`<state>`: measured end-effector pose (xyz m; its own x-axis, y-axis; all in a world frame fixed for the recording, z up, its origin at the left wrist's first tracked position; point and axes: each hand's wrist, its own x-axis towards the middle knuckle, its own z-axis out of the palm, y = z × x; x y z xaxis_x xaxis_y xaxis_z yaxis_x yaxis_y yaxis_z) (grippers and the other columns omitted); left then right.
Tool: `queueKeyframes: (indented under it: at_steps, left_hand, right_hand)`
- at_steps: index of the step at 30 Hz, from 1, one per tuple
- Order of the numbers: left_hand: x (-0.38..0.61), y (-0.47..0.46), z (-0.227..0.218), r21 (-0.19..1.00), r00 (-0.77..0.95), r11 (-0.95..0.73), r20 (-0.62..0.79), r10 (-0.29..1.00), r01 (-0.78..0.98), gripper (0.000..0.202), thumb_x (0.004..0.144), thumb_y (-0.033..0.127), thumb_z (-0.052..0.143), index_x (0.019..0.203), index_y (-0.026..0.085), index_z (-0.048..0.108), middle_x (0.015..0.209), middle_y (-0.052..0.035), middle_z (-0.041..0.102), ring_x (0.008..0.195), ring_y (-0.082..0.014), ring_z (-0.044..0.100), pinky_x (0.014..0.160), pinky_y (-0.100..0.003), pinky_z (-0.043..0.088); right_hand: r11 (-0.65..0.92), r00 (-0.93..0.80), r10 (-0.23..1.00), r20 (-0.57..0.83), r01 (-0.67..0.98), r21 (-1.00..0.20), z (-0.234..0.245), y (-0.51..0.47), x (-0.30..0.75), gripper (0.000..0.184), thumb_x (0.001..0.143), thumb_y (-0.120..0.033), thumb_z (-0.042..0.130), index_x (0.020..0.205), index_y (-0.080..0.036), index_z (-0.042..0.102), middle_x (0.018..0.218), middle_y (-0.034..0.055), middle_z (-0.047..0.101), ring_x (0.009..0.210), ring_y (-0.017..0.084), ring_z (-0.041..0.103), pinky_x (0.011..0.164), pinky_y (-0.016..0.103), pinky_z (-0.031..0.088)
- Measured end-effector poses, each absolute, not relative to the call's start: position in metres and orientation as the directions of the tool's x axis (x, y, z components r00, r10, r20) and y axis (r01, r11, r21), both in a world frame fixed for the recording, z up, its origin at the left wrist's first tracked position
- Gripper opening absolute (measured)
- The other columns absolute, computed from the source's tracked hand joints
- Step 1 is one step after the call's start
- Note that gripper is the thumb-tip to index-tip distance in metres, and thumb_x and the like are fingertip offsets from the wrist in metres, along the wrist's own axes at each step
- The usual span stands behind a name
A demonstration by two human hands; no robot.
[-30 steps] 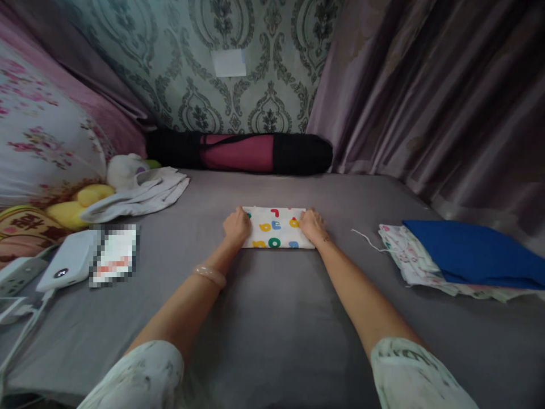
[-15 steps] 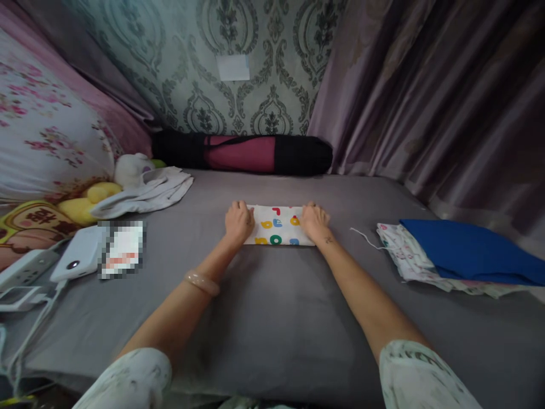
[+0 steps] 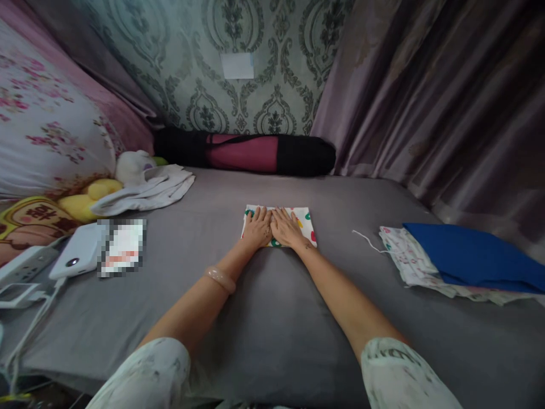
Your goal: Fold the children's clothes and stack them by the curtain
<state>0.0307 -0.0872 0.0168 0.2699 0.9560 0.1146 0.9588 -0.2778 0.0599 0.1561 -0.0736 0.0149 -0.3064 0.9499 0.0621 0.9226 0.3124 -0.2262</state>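
A folded white cloth (image 3: 305, 218) with colourful printed shapes lies flat on the grey bed sheet (image 3: 272, 307), in the middle of the view. My left hand (image 3: 257, 227) rests palm down on its left half, fingers stretched out and pointing away from me. Beside it, my right hand (image 3: 286, 227) lies flat on the cloth's middle, fingers extended. The two hands touch or nearly touch at the thumbs. They cover much of the cloth's print; its right end and far edge show.
Folded fabrics with a blue piece (image 3: 472, 255) on top lie at the right. On the left are a white power bank (image 3: 80, 250), a power strip (image 3: 29, 264), plush toys and a grey-white cloth (image 3: 149, 193). A long black-and-maroon bag (image 3: 242, 152) lies along the wall.
My hands let go of the cloth's two ends and moved inward to lie flat on top. The visible print on the cloth differs now.
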Motion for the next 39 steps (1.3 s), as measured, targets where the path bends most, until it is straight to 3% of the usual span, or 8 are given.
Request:
queueKeyframes:
  at_steps: [3, 12, 18, 22, 29, 34, 36, 39]
  left_hand:
    - [0.031, -0.084, 0.010, 0.086, 0.226, -0.238, 0.131, 0.965, 0.967, 0.056, 0.096, 0.035, 0.024, 0.147, 0.014, 0.034, 0.154, -0.0150, 0.029, 0.143, -0.0299, 0.023, 0.114, -0.048, 0.017]
    - [0.031, -0.081, 0.005, 0.182, 0.019, -0.046, 0.150, 0.989, 0.982, 0.065, 0.094, 0.051, 0.025, 0.147, 0.014, 0.033, 0.154, -0.0152, 0.029, 0.143, -0.0304, 0.023, 0.113, -0.048, 0.019]
    - [0.031, -0.081, 0.007, 0.187, -0.015, -0.010, 0.131, 0.991, 0.982, 0.070, 0.093, 0.055, 0.022, 0.148, 0.012, 0.030, 0.154, -0.0176, 0.029, 0.143, -0.0296, 0.023, 0.113, -0.049, 0.020]
    - [0.023, -0.079, 0.010, 0.178, 0.022, -0.035, 0.074, 0.997, 0.983, 0.071, 0.092, 0.058, 0.022, 0.148, 0.014, 0.028, 0.155, -0.0163, 0.027, 0.144, -0.0291, 0.021, 0.113, -0.050, 0.018]
    - [-0.009, -0.078, 0.009, 0.135, 0.242, -0.245, 0.042, 0.969, 0.960, 0.066, 0.096, 0.054, 0.017, 0.150, 0.017, 0.025, 0.156, -0.0132, 0.025, 0.144, -0.0255, 0.020, 0.114, -0.050, 0.015]
    - [-0.013, -0.071, 0.019, 0.114, 0.275, -0.266, -0.071, 0.959, 0.957, 0.069, 0.094, 0.056, 0.018, 0.151, 0.016, 0.022, 0.157, -0.0142, 0.021, 0.145, -0.0282, 0.016, 0.114, -0.054, 0.012]
    - [0.000, -0.069, 0.026, 0.098, 0.223, -0.212, -0.127, 0.966, 0.972, 0.070, 0.093, 0.056, 0.021, 0.149, 0.013, 0.027, 0.156, -0.0172, 0.023, 0.145, -0.0311, 0.015, 0.114, -0.056, 0.010]
    - [0.031, -0.074, 0.030, 0.107, 0.004, 0.006, -0.094, 0.996, 0.994, 0.078, 0.092, 0.057, 0.022, 0.143, -0.002, 0.035, 0.151, -0.0273, 0.028, 0.143, -0.0358, 0.020, 0.115, -0.051, 0.012]
  right_hand:
    - [0.301, -0.285, 0.953, 0.102, 0.926, -0.226, 0.015, -0.076, 0.156, 0.054, 0.096, -0.028, 0.024, 0.147, -0.012, 0.033, 0.155, 0.0067, 0.029, 0.143, 0.022, 0.020, 0.116, 0.041, 0.008]
    - [0.062, -0.021, 0.986, 0.165, 0.967, -0.247, 0.014, -0.076, 0.158, 0.057, 0.095, -0.033, 0.028, 0.142, -0.002, 0.038, 0.151, 0.0176, 0.034, 0.141, 0.028, 0.023, 0.114, 0.044, 0.014]
    - [-0.010, 0.046, 0.987, 0.154, 0.974, -0.228, 0.012, -0.076, 0.174, 0.059, 0.095, -0.036, 0.030, 0.143, -0.003, 0.036, 0.151, 0.0204, 0.032, 0.140, 0.031, 0.025, 0.113, 0.044, 0.017]
    - [0.012, 0.013, 0.994, 0.112, 0.976, -0.216, 0.013, -0.076, 0.193, 0.057, 0.096, -0.034, 0.027, 0.145, -0.005, 0.033, 0.151, 0.0174, 0.033, 0.140, 0.028, 0.026, 0.113, 0.044, 0.018]
    - [0.188, -0.185, 0.982, 0.034, 0.958, -0.216, 0.014, -0.077, 0.225, 0.057, 0.097, -0.033, 0.020, 0.148, -0.006, 0.029, 0.155, 0.0131, 0.028, 0.142, 0.023, 0.023, 0.116, 0.040, 0.015]
    - [0.195, -0.206, 0.978, -0.036, 0.961, -0.194, 0.022, -0.075, 0.227, 0.059, 0.097, -0.033, 0.021, 0.149, -0.006, 0.026, 0.156, 0.0131, 0.023, 0.143, 0.023, 0.019, 0.116, 0.040, 0.014]
    - [0.145, -0.162, 0.984, -0.077, 0.972, -0.184, 0.027, -0.073, 0.218, 0.059, 0.096, -0.031, 0.023, 0.148, -0.006, 0.027, 0.156, 0.0142, 0.025, 0.143, 0.024, 0.021, 0.115, 0.042, 0.015]
    - [-0.034, 0.017, 0.996, -0.091, 0.981, -0.191, 0.030, -0.071, 0.195, 0.061, 0.093, -0.032, 0.027, 0.145, -0.001, 0.032, 0.152, 0.0190, 0.030, 0.141, 0.030, 0.025, 0.114, 0.048, 0.016]
